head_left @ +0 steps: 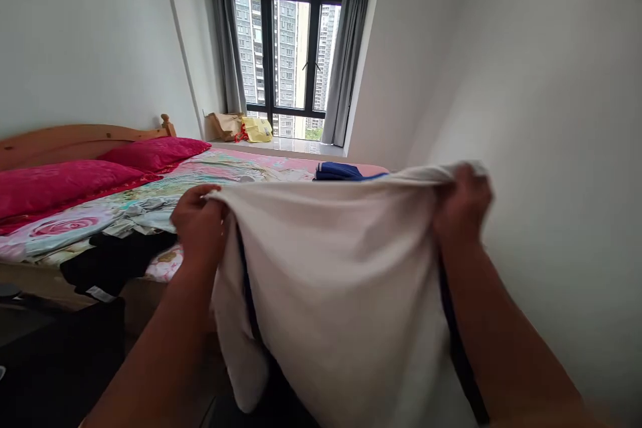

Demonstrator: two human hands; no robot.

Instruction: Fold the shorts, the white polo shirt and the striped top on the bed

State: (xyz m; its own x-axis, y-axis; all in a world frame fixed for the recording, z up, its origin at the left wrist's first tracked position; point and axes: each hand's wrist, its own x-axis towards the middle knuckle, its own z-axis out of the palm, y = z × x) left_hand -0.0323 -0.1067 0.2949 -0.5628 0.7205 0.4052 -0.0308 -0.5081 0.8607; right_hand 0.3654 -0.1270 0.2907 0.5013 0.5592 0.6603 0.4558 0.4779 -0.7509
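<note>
A light grey-beige garment [341, 267] with dark edging hangs stretched out in front of me, its lower end cut off by the frame. My left hand [200, 224] pinches one upper corner, and a sleeve-like flap drops below it. At the other upper corner, my right hand [464, 204] is closed on the cloth, a little blurred by motion. Both hands are raised about level with the bed top. Behind the cloth, a folded blue garment [337, 171] lies on the bed, partly hidden.
The bed [235, 164] has a floral sheet, red pillows [155, 152] and a wooden headboard [85, 137]. A black garment [118, 261] drapes over its near edge. Paper bags [255, 130] stand on the windowsill. A white wall [562, 147] rises close on the right.
</note>
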